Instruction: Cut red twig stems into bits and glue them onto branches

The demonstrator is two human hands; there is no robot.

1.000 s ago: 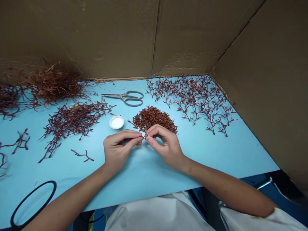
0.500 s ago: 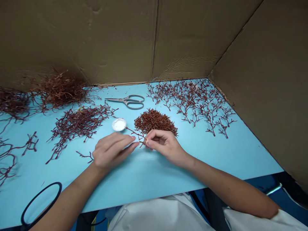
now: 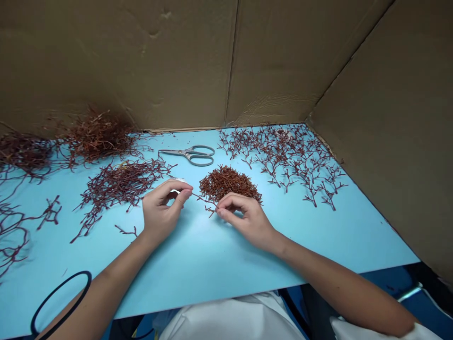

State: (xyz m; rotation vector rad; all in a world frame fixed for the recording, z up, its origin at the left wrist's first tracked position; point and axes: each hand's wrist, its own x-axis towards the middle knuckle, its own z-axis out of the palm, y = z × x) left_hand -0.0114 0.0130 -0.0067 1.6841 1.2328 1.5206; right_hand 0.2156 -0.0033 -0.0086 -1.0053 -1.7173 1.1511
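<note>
My right hand (image 3: 244, 219) pinches a small reddish-brown branched twig (image 3: 205, 200) just in front of a heap of short twig pieces (image 3: 228, 182). My left hand (image 3: 161, 210) is curled with thumb and forefinger pinched together at the twig's far tip, right over a small white dish (image 3: 181, 181) that it mostly hides. Both hands hover low over the light blue table (image 3: 212, 264).
Grey scissors (image 3: 191, 153) lie behind the heap. Branched twigs (image 3: 286, 158) are spread out at the right, and long tangled twig bundles (image 3: 116, 184) lie at the left. Cardboard walls (image 3: 226, 61) close off the back and right. A black loop (image 3: 58, 300) lies at the near left edge.
My left hand let go near the right hand, swung left and forward, and now pinches at the twig's tip over the white dish. My right hand stayed put holding the twig.
</note>
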